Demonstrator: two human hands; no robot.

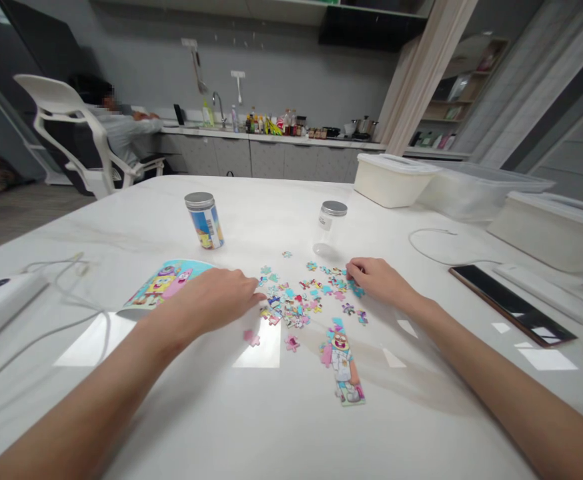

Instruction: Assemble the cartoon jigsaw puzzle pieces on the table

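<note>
Loose jigsaw puzzle pieces (291, 303) lie in a pile on the white table between my hands. My left hand (221, 297) reaches over the pile's left edge, thumb and fingers apart, fingertips close to some pieces. At the right edge, my right hand (379, 280) rests with its fingers curled down beside blue pieces (355, 289); whatever its fingertips hold is hidden. Nearer to me is a joined puzzle strip (344, 367) showing a cartoon figure in white. Partly behind my left wrist lies a curled picture sheet (164, 283) with cartoon figures.
A printed jar (205, 221) and a clear jar (330, 227), both with metal lids, stand behind the pieces. To the right are a phone (511, 303), cables and lidded bins (394, 180). A white device (6, 307) sits left. A person (121, 130) sits beyond the table.
</note>
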